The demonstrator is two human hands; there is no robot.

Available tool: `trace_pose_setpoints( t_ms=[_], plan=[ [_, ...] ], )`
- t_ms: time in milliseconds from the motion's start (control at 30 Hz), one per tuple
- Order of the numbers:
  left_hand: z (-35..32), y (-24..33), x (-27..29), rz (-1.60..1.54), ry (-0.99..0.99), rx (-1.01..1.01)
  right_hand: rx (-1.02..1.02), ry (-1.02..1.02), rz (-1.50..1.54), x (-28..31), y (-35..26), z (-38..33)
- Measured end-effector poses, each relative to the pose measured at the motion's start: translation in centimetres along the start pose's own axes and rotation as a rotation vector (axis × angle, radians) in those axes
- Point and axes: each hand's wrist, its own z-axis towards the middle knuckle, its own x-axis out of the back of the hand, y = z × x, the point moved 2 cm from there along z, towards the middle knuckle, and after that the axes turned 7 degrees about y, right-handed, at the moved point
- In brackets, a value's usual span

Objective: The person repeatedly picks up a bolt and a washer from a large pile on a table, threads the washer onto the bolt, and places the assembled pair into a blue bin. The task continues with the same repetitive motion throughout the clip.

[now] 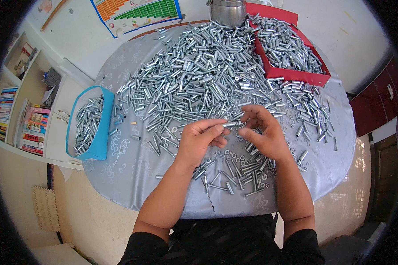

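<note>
My left hand (202, 138) pinches a silvery metal bolt (231, 125) between thumb and fingers; its free end points right. What looks like a nut sits at that end, though it is too small to be sure. Around that end, my right hand (266, 134) is curved with thumb and fingers apart, and I see nothing held in it. Under and beyond both hands spreads a large heap of metal sleeves and bolts (194, 75). Between my forearms lie loose bolts (252, 172), sleeves and small hex nuts (227, 153).
A blue box (105, 128) of metal parts stands at the left of the cloth-covered table (115, 176). At the back right is a red box (296, 78) of similar parts, beside a steel pot (227, 13). A bookshelf (53, 119) stands left of the table.
</note>
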Motion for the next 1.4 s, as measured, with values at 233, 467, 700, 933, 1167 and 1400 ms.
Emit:
trace_pose_setpoints(
  t_ms=[233,467,700,933,1167,1400],
  plan=[
    [-0.1,0.2,0.0,-0.008,0.004,0.002,-0.111,-0.02,-0.103,0.8,1.1,0.2],
    [-0.1,0.1,0.1,-0.002,0.013,0.005,-0.108,-0.069,-0.206,1.0,1.2,0.1],
    [-0.1,0.1,0.1,0.015,0.009,0.027,0.05,-0.07,-0.175,0.2,0.6,-0.1],
    [-0.2,0.2,-0.5,0.169,0.027,-0.068,-0.124,-0.097,-0.103,0.3,1.1,-0.1],
    [-0.3,0.0,-0.6,0.153,0.024,-0.129,-0.157,-0.069,0.061,0.0,0.9,0.0],
    [-0.1,0.5,0.1,0.276,0.288,-0.244,-0.225,-0.171,-0.068,0.9,0.2,-0.1]
  ],
)
